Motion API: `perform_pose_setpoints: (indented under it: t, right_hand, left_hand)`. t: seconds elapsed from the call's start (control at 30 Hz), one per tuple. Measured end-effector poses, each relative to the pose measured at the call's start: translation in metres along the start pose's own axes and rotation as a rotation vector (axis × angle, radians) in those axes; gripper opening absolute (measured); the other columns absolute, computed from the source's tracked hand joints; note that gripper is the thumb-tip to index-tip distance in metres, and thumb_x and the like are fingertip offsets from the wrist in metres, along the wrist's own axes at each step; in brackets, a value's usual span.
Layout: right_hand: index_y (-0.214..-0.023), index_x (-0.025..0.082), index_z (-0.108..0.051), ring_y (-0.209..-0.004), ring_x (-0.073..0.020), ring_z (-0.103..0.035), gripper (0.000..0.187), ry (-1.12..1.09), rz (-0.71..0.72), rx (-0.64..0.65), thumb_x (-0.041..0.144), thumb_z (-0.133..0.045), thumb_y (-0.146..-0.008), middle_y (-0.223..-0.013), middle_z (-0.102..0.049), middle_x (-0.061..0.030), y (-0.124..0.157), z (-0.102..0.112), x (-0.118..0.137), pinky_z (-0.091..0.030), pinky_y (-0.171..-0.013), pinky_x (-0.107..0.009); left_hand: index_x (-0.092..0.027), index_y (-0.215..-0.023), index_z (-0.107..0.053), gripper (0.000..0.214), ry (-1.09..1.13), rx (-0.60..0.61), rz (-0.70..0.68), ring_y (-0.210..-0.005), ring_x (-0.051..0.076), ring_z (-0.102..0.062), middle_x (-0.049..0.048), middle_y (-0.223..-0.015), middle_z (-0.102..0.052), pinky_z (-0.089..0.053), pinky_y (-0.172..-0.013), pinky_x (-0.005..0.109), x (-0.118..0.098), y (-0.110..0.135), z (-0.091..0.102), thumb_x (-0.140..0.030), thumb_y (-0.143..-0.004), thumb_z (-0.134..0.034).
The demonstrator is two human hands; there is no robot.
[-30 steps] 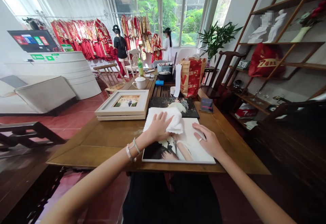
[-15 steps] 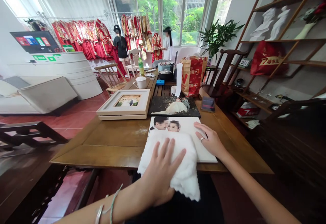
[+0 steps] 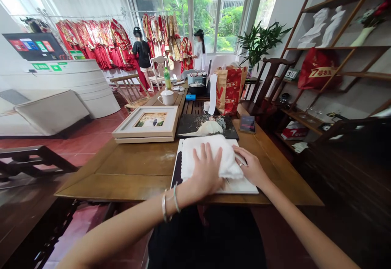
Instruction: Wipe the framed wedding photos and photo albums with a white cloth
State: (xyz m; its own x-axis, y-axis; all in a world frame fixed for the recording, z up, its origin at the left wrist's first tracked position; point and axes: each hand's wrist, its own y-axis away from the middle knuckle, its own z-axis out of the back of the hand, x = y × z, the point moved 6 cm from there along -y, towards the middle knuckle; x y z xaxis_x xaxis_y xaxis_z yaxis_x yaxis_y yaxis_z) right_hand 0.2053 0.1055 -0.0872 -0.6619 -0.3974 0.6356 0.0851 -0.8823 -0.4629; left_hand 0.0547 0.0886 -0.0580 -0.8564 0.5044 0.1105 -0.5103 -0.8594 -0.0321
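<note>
A white cloth (image 3: pixel 210 153) lies spread over a large photo print (image 3: pixel 244 185) at the near edge of the wooden table (image 3: pixel 137 171). My left hand (image 3: pixel 206 171) presses flat on the cloth with its fingers stretched out. My right hand (image 3: pixel 252 167), wearing a ring, rests flat on the print's right side, partly against the cloth. Most of the print is hidden by the cloth and my hands.
Behind the print lie a dark photo panel (image 3: pixel 207 126) and a stacked framed photo (image 3: pixel 148 124). Further back stand a white cup (image 3: pixel 166 97), a red paper bag (image 3: pixel 230 89) and a small phone stand (image 3: pixel 247 124). Two people stand by racks of red garments (image 3: pixel 91 42). Shelves (image 3: pixel 330 49) fill the right.
My left hand slid the cloth down to the print's near edge, uncovering the picture, then pushed it back up over the print. My right hand stayed on the print's right side.
</note>
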Motion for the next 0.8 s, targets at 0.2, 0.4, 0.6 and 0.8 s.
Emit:
perform_pose_setpoints:
  t: [0.2,0.4,0.6,0.8]
  right_hand:
    - [-0.112,0.02,-0.062,-0.117,-0.0254,-0.053,0.033,-0.005,-0.008,-0.01,0.025,-0.05,-0.081,-0.124,-0.059,-0.0107,0.001,0.0,-0.004,-0.04,-0.101,-0.045]
    - [-0.112,0.019,-0.062,-0.117,-0.0249,-0.053,0.033,-0.025,0.0,-0.004,0.025,-0.049,-0.082,-0.123,-0.059,-0.0121,0.001,0.0,-0.003,-0.04,-0.1,-0.044]
    - [-0.112,0.02,-0.062,-0.116,-0.0256,-0.054,0.033,-0.028,0.004,-0.005,0.024,-0.05,-0.081,-0.123,-0.06,-0.0121,0.001,0.001,0.0,-0.041,-0.099,-0.044]
    - [-0.111,0.02,-0.062,-0.116,-0.0261,-0.054,0.034,-0.049,0.016,-0.021,0.022,-0.051,-0.079,-0.122,-0.061,-0.0113,0.002,-0.001,-0.002,-0.041,-0.099,-0.045]
  left_hand:
    - [-0.017,-0.144,-0.017,0.102,-0.03,0.038,-0.115,-0.132,0.048,-0.006,0.0238,-0.146,-0.02,-0.011,-0.098,0.071,-0.046,0.079,-0.002,-0.057,-0.063,-0.063]
    - [-0.015,-0.144,-0.018,0.095,-0.094,0.077,-0.057,-0.131,0.046,-0.016,0.0253,-0.144,-0.024,-0.024,-0.097,0.066,-0.04,0.056,0.009,-0.053,-0.069,-0.062]
    - [-0.013,-0.144,-0.018,0.089,-0.078,0.126,0.132,-0.13,0.046,-0.022,0.0288,-0.143,-0.023,-0.027,-0.094,0.065,0.0,-0.009,0.01,-0.054,-0.075,-0.058]
    - [-0.009,-0.144,-0.014,0.094,-0.105,0.099,0.024,-0.13,0.048,-0.015,0.0305,-0.143,-0.019,-0.022,-0.095,0.067,-0.028,0.03,0.008,-0.053,-0.073,-0.059]
